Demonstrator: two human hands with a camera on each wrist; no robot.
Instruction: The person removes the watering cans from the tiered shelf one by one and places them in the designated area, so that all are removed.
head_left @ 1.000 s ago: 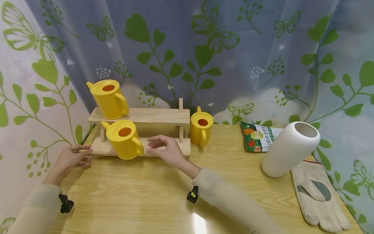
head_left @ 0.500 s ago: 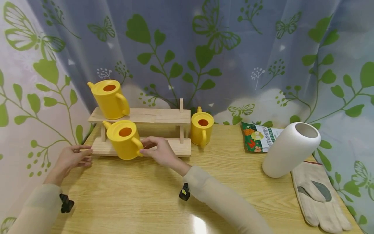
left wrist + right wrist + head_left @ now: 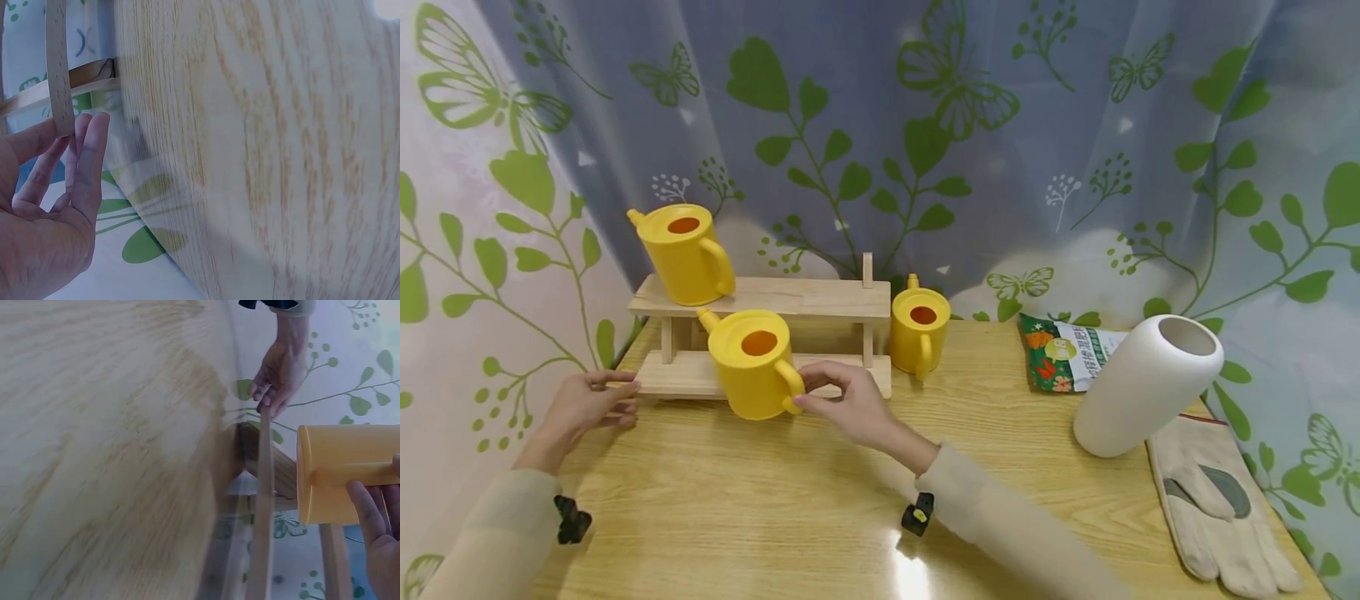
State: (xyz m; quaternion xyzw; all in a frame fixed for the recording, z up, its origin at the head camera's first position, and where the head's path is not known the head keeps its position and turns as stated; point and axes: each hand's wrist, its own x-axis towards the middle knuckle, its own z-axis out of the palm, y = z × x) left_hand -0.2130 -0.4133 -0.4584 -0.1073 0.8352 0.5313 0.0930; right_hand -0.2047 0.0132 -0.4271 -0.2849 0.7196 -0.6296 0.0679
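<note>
The rack has two wooden shelves, one above the other, and stands on the wood-grained table. At the left end of its lower shelf is the person's left hand, thumb and index finger pinching the board's tip while the other fingers lie nearly straight beyond it.

In front of the rack's lower shelf, around the middle, the right hand holds the yellow held can by its handle, thumb on one side and fingers on the other. The can's spout points to the rack's left and its handle to the rack's right. The right wrist view shows a gap between its base and the lower shelf, so the two are apart.

A second yellow can, the top can, stands on the rack's upper shelf at the left end. A third, the side can, stands just beside the rack's right end. Well to the rack's right are a printed packet, a white vase and, furthest out and nearer the person, pale gloves. Behind the rack hangs a leaf-patterned curtain.
</note>
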